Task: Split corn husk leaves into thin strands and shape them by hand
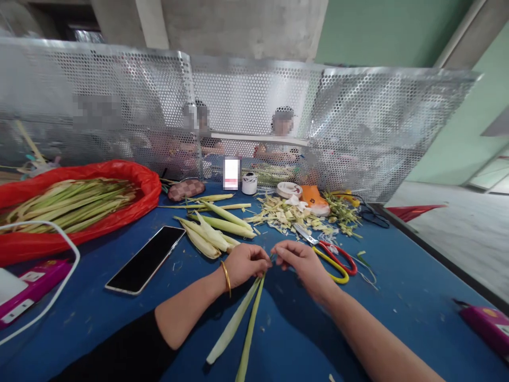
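A blue table [397,297] fills the lower frame, closed off at the back by a screen of perforated metal [246,101], with a green wall at the upper right. In the middle of the frame the left hand [246,262], a gold bangle [226,278] on its wrist, has its fingers curled shut, pinching the top of two pale green leaf strips [238,321] that trail down toward the bottom centre. The right hand [302,260] meets it just beside, thumb and fingertips pinched on the same upper ends. Scissors [336,257] with red and yellow handles lie just right of that hand. A dark phone [145,259] lies to the left, with loose folded leaves [214,228] above the hands. A red bag [131,178] of long strips sits at the left, and a heap of cuttings [286,215] lies near the screen.
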A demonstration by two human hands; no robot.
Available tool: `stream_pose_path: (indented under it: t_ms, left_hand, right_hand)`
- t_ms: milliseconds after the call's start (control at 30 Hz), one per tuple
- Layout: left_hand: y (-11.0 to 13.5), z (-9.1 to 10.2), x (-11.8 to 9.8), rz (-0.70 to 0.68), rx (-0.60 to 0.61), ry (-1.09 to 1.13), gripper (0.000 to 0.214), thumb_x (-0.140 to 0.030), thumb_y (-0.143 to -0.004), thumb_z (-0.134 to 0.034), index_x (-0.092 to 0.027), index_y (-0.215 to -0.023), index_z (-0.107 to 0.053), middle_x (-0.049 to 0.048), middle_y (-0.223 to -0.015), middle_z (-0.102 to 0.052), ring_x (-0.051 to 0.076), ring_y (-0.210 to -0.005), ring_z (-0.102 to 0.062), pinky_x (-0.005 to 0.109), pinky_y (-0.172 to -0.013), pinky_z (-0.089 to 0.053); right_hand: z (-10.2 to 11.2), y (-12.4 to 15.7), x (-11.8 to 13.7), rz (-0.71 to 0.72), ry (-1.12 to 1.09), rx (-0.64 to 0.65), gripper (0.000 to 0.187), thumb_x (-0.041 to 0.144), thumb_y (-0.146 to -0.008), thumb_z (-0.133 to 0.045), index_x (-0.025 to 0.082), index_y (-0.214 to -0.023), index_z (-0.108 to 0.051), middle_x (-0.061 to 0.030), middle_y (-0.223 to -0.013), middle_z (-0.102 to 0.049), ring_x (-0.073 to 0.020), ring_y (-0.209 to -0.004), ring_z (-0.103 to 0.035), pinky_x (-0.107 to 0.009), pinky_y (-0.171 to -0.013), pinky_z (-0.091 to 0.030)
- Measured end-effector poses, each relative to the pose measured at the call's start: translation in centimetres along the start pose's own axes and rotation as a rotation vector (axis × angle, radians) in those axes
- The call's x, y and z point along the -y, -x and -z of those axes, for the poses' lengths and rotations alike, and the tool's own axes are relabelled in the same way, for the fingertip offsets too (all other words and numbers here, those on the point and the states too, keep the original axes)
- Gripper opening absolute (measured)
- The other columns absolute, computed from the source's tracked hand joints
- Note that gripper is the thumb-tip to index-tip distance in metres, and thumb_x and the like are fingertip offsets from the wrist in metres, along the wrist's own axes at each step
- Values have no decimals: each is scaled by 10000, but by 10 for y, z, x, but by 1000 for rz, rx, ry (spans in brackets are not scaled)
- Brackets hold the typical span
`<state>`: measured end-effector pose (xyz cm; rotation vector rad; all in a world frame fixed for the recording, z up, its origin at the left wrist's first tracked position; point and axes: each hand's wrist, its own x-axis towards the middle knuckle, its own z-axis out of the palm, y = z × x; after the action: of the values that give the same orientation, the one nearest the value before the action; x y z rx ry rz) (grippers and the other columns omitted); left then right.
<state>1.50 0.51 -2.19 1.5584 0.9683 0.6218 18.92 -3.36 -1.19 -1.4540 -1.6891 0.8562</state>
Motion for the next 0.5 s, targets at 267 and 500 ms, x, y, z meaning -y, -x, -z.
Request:
stream_pose_path:
  t_ms: [267, 500]
  left_hand:
    - [-1, 1, 1, -64, -92, -132, 162, -326, -691, -594, -167, -705, -621, -21, -582, -599, 119, -504, -555, 216, -486, -410]
    - [-4, 6, 7, -134, -161, -210, 165, -328, -699, -602, -173, -688, -655, -23, -575, -602, 127, -531, -565, 231, -571, -422]
  right_hand:
    - [83, 4, -32, -234, 756, -92, 221, 76, -672, -560, 114, -882, -616, -173, -905, -636, -318, -889, -604, -345, -703, -384]
    - [78, 2, -47, -276, 1047, -22, 418, 108, -726, -558, 138, -1143, -544, -162, -971, -666, -286, -871, -654, -297, -656, -386]
